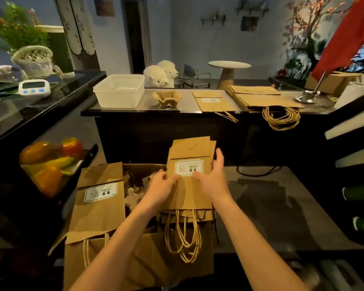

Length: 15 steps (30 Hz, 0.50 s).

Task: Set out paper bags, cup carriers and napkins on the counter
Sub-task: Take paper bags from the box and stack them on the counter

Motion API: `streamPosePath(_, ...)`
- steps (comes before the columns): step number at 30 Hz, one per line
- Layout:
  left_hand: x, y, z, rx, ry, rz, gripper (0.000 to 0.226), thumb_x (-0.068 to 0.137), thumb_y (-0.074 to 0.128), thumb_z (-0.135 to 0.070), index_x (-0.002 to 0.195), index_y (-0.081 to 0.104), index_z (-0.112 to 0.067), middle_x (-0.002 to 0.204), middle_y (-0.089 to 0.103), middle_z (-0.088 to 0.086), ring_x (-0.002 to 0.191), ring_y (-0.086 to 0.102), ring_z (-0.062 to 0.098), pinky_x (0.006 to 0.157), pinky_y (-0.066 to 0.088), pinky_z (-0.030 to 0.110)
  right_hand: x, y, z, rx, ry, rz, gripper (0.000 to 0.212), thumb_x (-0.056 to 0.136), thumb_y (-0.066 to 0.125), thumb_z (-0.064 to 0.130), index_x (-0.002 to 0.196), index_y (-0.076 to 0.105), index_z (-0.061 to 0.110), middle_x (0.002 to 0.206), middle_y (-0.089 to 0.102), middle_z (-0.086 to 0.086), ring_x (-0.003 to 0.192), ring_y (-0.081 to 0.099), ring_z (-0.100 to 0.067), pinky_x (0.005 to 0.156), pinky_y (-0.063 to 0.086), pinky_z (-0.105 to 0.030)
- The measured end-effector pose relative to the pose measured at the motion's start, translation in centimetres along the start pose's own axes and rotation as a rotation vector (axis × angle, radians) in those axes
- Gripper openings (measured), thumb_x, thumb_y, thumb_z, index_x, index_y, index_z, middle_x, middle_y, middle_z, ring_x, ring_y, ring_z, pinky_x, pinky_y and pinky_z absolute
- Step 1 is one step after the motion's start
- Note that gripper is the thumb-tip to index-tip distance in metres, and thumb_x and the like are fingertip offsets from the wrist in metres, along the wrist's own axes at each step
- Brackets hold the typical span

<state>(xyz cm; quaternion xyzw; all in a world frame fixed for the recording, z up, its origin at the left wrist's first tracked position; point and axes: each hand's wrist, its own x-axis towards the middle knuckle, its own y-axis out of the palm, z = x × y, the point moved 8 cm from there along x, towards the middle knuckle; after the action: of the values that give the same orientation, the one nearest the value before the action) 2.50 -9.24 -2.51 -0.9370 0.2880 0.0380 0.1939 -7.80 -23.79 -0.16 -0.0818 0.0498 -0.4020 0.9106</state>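
Gripping a stack of small kraft bags (pixel 189 152) above the open cardboard box (pixel 143 167): left hand (pixel 162 185) pinching the left edge, right hand (pixel 212 177) curled round the right edge. Long axis pointing away, twine handles (pixel 183 238) hanging toward the body. Counter (pixel 145 102) straight ahead beyond the grip; likely a level forward reach with both.
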Motion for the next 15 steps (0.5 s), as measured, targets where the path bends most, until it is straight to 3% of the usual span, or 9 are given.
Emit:
streamPosePath(4, -0.7, -2.3, -1.5, -0.119, 0.080, -0.064, 0.034, 0.105, 0.054, -0.034, 0.136, 0.053, -0.019, 0.115, 0.063, -0.006, 0.099, 0.060, 0.007, 0.069, 0.044, 0.023, 0.0, 2.2, 0.7, 0.091, 0.098, 0.131, 0.060, 0.096, 0.066, 0.017, 0.147, 0.037, 0.028, 0.125, 0.059, 0.012, 0.112, 0.058, -0.009, 0.087, 0.052, -0.032)
streamPosePath(6, -0.9, -3.8, -2.0, -0.123, 0.084, -0.057, 0.028, 0.106, 0.053, -0.033, 0.131, 0.054, -0.022, 0.109, 0.062, -0.009, 0.097, 0.061, 0.007, 0.067, 0.044, 0.023, 0.2, 3.1, 1.0, 0.125, 0.152, 0.166, 0.055, 0.096, 0.066, 0.018, 0.144, 0.042, 0.026, 0.125, 0.060, 0.008, 0.110, 0.058, -0.012, 0.089, 0.052, -0.036)
streamPosePath(8, -0.9, -5.6, -2.3, -0.116, 0.081, -0.049, 0.024, 0.107, 0.049, -0.035, 0.124, 0.059, -0.021, 0.106, 0.064, -0.008, 0.096, 0.063, 0.009, 0.069, 0.045, 0.024, 0.4, 4.3, 1.8, 0.147, 0.179, 0.206, 0.049, 0.096, 0.066, 0.017, 0.140, 0.047, 0.025, 0.120, 0.061, 0.008, 0.106, 0.059, -0.013, 0.080, 0.050, -0.033)
streamPosePath(10, -0.5, -8.5, -1.6, -0.165, 0.075, -0.152, 0.028, 0.108, 0.045, -0.037, 0.108, 0.065, -0.018, 0.099, 0.066, -0.002, 0.093, 0.064, 0.017, 0.075, 0.047, 0.029, 0.3, 6.2, 2.3, 0.171, 0.210, 0.263, 0.046, 0.096, 0.066, 0.017, 0.137, 0.048, 0.027, 0.120, 0.062, 0.007, 0.106, 0.060, -0.015, 0.078, 0.049, -0.033)
streamPosePath(12, -0.2, -12.1, 0.4, -0.103, 0.051, -0.332, 0.030, 0.108, 0.043, -0.041, 0.101, 0.064, -0.021, 0.105, 0.067, 0.005, 0.100, 0.061, 0.023, 0.089, 0.048, 0.038, 0.2, 8.4, 2.5, 0.121, 0.218, 0.308, 0.047, 0.095, 0.067, 0.019, 0.138, 0.049, 0.025, 0.123, 0.063, 0.006, 0.109, 0.060, -0.016, 0.081, 0.050, -0.034)
streamPosePath(15, -1.0, -16.9, 3.5, 0.202, -0.045, -0.551, 0.028, 0.104, 0.050, -0.038, 0.124, 0.062, -0.021, 0.132, 0.060, 0.008, 0.117, 0.057, 0.027, 0.098, 0.047, 0.042, -0.2, 11.9, 2.3, 0.033, 0.234, 0.362, 0.051, 0.094, 0.070, 0.023, 0.141, 0.050, 0.020, 0.129, 0.062, 0.001, 0.116, 0.059, -0.020, 0.094, 0.052, -0.040)
